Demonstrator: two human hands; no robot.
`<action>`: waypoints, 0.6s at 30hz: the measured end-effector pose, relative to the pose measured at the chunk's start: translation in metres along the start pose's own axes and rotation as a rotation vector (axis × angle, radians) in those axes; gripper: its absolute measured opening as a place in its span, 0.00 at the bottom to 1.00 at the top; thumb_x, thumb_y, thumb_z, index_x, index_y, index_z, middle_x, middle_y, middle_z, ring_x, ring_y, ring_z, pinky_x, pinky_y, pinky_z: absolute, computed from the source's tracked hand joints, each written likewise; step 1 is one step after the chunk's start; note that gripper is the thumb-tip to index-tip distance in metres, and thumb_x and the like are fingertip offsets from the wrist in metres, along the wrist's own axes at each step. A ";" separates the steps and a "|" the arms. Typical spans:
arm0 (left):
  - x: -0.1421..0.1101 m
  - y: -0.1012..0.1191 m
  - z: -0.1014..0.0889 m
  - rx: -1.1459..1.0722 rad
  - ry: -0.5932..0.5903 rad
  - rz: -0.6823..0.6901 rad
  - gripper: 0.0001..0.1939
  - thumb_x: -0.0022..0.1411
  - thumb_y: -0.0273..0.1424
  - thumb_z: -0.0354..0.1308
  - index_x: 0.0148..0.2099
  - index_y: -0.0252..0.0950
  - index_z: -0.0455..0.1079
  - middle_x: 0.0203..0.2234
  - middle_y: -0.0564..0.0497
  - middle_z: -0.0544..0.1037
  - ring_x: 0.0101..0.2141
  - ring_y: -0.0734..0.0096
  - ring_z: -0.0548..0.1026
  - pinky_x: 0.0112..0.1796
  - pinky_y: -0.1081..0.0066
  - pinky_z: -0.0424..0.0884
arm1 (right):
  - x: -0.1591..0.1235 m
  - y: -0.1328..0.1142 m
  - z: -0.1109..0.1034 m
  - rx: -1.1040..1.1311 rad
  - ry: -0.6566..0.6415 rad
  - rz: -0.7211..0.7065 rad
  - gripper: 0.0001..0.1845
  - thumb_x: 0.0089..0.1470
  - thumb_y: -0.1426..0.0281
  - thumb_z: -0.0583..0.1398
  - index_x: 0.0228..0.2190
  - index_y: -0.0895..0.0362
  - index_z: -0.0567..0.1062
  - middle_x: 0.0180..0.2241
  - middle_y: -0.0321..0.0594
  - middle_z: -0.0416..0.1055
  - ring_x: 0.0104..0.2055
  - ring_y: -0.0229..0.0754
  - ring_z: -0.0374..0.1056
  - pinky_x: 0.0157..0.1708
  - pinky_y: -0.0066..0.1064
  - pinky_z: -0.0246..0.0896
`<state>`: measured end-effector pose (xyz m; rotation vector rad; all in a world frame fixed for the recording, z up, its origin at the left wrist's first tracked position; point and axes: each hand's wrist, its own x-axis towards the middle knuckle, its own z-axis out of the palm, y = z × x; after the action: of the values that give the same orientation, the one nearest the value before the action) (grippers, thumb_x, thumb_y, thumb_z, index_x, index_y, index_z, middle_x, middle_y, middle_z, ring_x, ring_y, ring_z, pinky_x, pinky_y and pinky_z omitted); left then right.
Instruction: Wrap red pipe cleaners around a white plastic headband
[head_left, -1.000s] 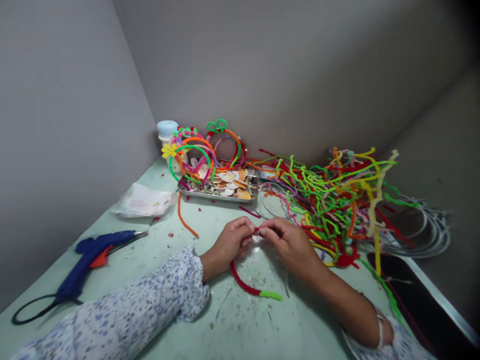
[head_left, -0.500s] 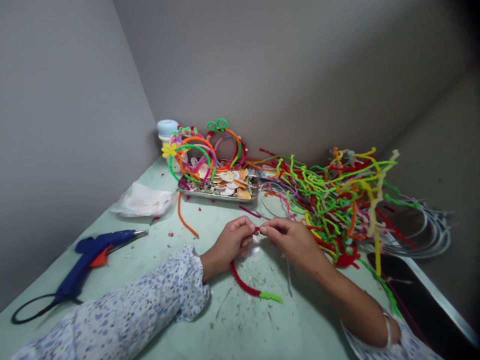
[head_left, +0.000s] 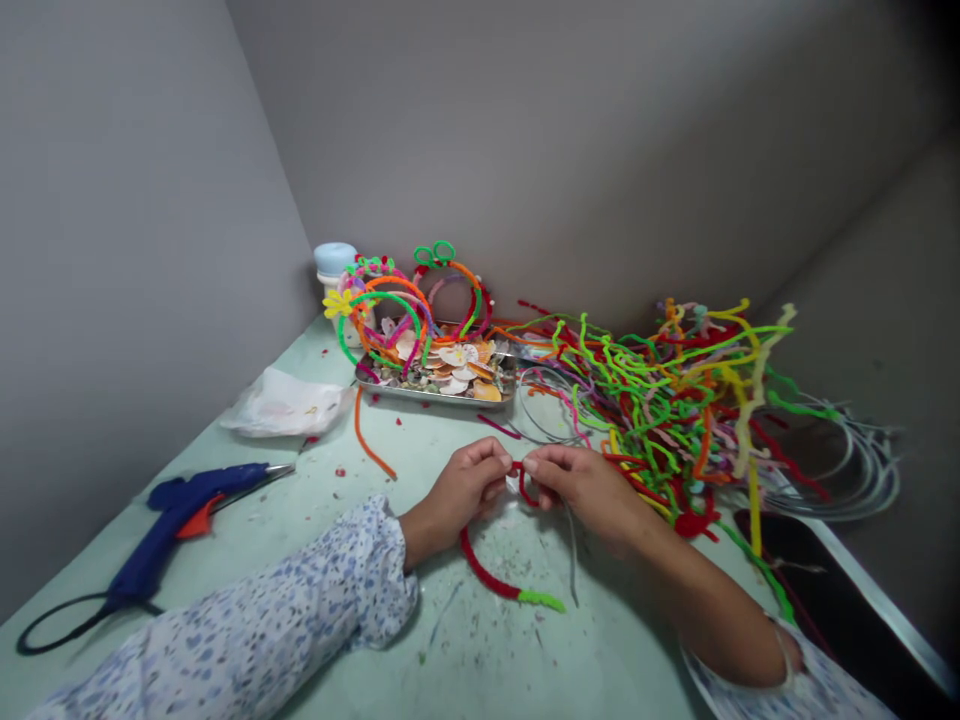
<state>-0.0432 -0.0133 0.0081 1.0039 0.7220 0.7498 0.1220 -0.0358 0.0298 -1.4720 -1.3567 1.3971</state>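
My left hand (head_left: 463,490) and my right hand (head_left: 581,487) meet at the middle of the pale green table (head_left: 300,520), both pinched on a red pipe cleaner (head_left: 487,568). A small red loop shows between the fingertips. The pipe cleaner curves down from my left hand toward me and ends in a bright green section (head_left: 541,600). A thin grey headband wire (head_left: 572,560) runs down under my right hand. A transparent piece lies beneath the fingers.
A blue glue gun (head_left: 169,525) lies at the left with its cord. A metal tray (head_left: 439,385) of shells and wrapped headbands sits at the back. A heap of coloured pipe cleaners (head_left: 660,400) and grey headbands (head_left: 855,470) fills the right. A plastic bag (head_left: 281,405) lies left of the tray.
My right hand has turned and shifted slightly down, and the red pipe cleaner end now forms a small loop between my fingertips. The left hand barely moved.
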 end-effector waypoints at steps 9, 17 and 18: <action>0.001 -0.002 -0.001 0.003 0.003 0.007 0.10 0.58 0.34 0.54 0.29 0.37 0.58 0.13 0.62 0.55 0.13 0.84 0.50 0.14 0.79 0.45 | 0.000 0.000 -0.003 -0.041 0.026 -0.019 0.17 0.49 0.56 0.60 0.25 0.59 0.72 0.18 0.33 0.65 0.21 0.34 0.57 0.24 0.28 0.48; -0.001 0.000 0.000 -0.001 -0.008 0.000 0.10 0.57 0.34 0.55 0.29 0.37 0.58 0.13 0.62 0.55 0.13 0.84 0.50 0.15 0.80 0.45 | -0.001 0.001 -0.002 0.048 -0.048 -0.006 0.18 0.50 0.56 0.59 0.21 0.58 0.69 0.16 0.33 0.63 0.19 0.33 0.55 0.24 0.29 0.47; -0.001 0.000 0.000 0.003 -0.007 -0.001 0.10 0.57 0.34 0.55 0.29 0.37 0.58 0.13 0.62 0.55 0.13 0.84 0.49 0.15 0.80 0.45 | -0.001 0.000 -0.002 0.064 -0.052 -0.004 0.19 0.50 0.56 0.60 0.20 0.58 0.69 0.16 0.33 0.63 0.19 0.33 0.55 0.23 0.29 0.47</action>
<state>-0.0439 -0.0135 0.0085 1.0081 0.7177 0.7441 0.1240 -0.0368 0.0300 -1.3992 -1.3332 1.4715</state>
